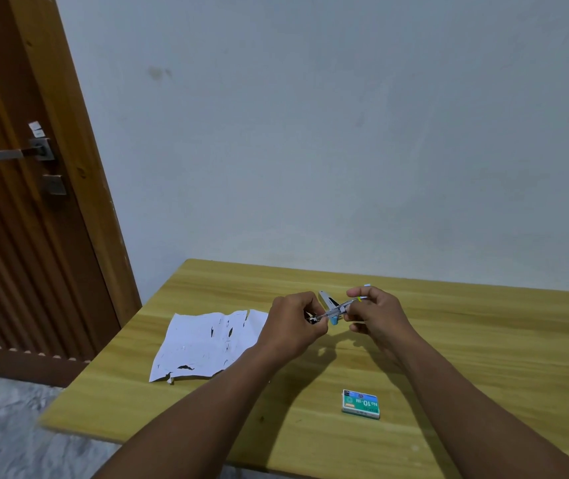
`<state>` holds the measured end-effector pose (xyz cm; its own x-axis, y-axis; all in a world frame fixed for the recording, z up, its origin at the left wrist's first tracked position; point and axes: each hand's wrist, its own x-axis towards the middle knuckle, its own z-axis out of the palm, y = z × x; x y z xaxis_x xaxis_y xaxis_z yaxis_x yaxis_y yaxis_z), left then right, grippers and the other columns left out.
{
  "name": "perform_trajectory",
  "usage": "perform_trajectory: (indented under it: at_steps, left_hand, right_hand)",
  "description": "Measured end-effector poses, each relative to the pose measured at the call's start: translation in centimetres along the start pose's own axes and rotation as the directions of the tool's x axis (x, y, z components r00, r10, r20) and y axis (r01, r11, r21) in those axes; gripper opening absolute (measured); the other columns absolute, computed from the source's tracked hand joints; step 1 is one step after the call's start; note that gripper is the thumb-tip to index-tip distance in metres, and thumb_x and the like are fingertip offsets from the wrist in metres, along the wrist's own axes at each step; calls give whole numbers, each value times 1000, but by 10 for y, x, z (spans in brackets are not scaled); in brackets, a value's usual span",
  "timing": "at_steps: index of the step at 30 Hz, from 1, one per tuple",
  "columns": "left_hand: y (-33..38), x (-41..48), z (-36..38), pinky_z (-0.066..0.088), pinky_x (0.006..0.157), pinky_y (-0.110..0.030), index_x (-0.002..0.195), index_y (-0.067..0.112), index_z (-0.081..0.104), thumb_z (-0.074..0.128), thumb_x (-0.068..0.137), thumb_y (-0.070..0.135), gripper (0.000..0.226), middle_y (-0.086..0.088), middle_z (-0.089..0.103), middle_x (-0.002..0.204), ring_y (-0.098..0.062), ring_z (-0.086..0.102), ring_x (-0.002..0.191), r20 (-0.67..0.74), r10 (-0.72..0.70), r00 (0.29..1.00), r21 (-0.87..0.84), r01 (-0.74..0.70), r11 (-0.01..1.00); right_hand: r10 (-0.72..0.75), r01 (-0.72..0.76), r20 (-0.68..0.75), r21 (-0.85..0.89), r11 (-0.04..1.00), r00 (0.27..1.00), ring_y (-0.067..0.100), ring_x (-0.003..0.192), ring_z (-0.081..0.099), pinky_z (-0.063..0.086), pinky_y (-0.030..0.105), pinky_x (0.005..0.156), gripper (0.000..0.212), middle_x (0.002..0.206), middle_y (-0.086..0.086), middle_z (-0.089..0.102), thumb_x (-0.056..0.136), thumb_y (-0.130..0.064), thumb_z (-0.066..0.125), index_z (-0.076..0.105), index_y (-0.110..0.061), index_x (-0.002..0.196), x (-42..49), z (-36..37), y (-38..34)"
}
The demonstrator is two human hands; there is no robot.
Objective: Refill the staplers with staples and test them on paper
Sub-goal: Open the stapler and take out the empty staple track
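Observation:
A small stapler (336, 308) with metal parts and a light blue body is held above the wooden table (483, 357), opened up with one metal arm sticking up. My left hand (293, 324) pinches its near-left end. My right hand (378, 312) grips its far-right end. A crumpled white sheet of paper (203, 344), torn and full of small holes, lies flat on the table left of my hands. A green staple box (360, 404) marked No 10 lies closed on the table nearer to me, below my right hand. Loose staples are too small to tell.
A brown wooden door (17, 202) with a metal handle (10, 153) stands at the left. A plain pale wall (310, 133) rises behind the table. The table's left edge (103, 347) drops to a grey marbled floor (7, 426).

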<state>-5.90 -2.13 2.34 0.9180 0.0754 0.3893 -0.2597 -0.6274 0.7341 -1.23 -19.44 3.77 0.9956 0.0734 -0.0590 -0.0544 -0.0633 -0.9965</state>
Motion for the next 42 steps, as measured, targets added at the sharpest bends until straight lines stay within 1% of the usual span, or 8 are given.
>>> perform_trajectory:
  at_steps: [7, 11, 16, 23, 27, 32, 36, 42]
  left_hand:
    - [-6, 2, -6, 50, 62, -32, 82, 17, 69, 74, 84, 19, 5, 8, 66, 72, -14, 59, 67, -1, 123, 992, 191, -121, 974]
    - [-11, 4, -5, 52, 55, -38, 87, 12, 65, 68, 85, 14, 5, -5, 67, 81, -30, 62, 71, 36, 337, 941, 471, -313, 825]
    - [-16, 5, -2, 41, 46, -30, 83, 12, 67, 65, 78, 3, 10, -7, 67, 81, -26, 58, 62, 126, 680, 722, 701, -550, 454]
    - [-13, 5, -5, 43, 54, -34, 72, 14, 60, 53, 93, -1, 26, -10, 64, 77, -27, 51, 60, 130, 861, 492, 779, -588, 218]
    - [-16, 7, -8, 39, 51, -31, 77, 15, 65, 60, 80, -1, 16, -5, 64, 75, -26, 53, 57, 90, 753, 652, 759, -535, 372]
    - [-19, -1, -10, 46, 57, -36, 86, 16, 61, 65, 85, 15, 3, -1, 67, 82, -27, 60, 72, 113, 244, 963, 510, -267, 818]
    - [-26, -8, -10, 54, 69, -39, 85, 23, 64, 66, 86, 23, 2, 6, 73, 86, -19, 64, 83, 158, -6, 987, 365, -53, 930]
    - [-34, -11, -8, 54, 71, -36, 86, 25, 64, 68, 85, 27, 5, 9, 70, 85, -14, 63, 86, 219, -101, 970, 361, 15, 932]
  right_hand:
    - [106, -97, -45, 181, 979, 993, 25, 77, 62, 51, 38, 67, 22, 85, 10, 66, 89, -3, 60, 61, -12, 109, 1, 7, 11]
    - [266, -190, -92, 488, 852, 959, 26, 74, 64, 54, 36, 70, 8, 82, 15, 62, 95, -7, 56, 59, -3, 100, -4, 14, 16]
    - [364, -259, 21, 740, 621, 931, 33, 87, 66, 53, 40, 80, 15, 96, 24, 65, 100, -12, 50, 56, 0, 92, -15, 34, 11]
    - [382, -251, 57, 841, 479, 922, 30, 92, 65, 53, 39, 77, 17, 98, 18, 66, 100, -10, 45, 57, -1, 93, -11, 43, 2]
    - [380, -309, 57, 699, 645, 923, 25, 73, 62, 49, 33, 59, 22, 86, 16, 66, 101, -19, 49, 61, -2, 95, -14, 41, 6]
    - [267, -266, 11, -48, 963, 964, 14, 47, 43, 34, 25, 45, 32, 59, 2, 54, 98, -34, 53, 65, -9, 81, -2, 20, 18]
    - [151, -85, 147, -384, 920, 977, 20, 60, 52, 42, 32, 62, 34, 65, 5, 60, 93, -41, 60, 66, -13, 75, -4, 4, 22]
    - [11, 121, 240, -527, 841, 971, 28, 69, 61, 47, 36, 71, 49, 73, 8, 68, 92, -50, 56, 67, -6, 73, -11, -9, 14]
